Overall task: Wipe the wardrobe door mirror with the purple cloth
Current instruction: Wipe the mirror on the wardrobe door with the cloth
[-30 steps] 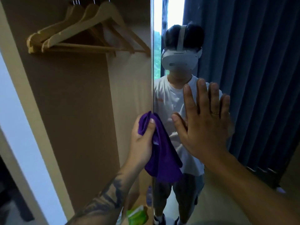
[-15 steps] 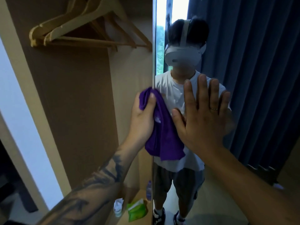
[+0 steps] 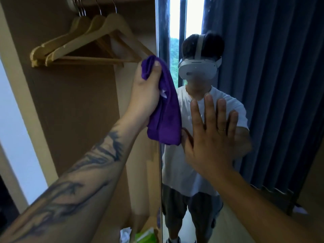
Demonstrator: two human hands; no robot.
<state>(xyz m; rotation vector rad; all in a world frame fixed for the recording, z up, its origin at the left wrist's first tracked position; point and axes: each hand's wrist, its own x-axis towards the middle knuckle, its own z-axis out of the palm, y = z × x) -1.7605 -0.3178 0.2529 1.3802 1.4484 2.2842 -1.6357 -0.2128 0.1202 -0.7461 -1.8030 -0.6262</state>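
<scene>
We're gripping the bunched purple cloth (image 3: 164, 109) in our left hand (image 3: 145, 95), holding it at the mirror's (image 3: 263, 85) left edge, just right of the wooden hangers (image 3: 84, 48); our right hand (image 3: 210, 137) is pressing flat, fingers spread wide, on the glass

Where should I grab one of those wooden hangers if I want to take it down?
Take the nearest wooden hanger by its sloping shoulder, close under the metal hook, coming from the open front of the wardrobe. That arm is bare and faces you, thin enough for fingers to wrap round. Probably lift it up to unhook it from the rail.
</scene>
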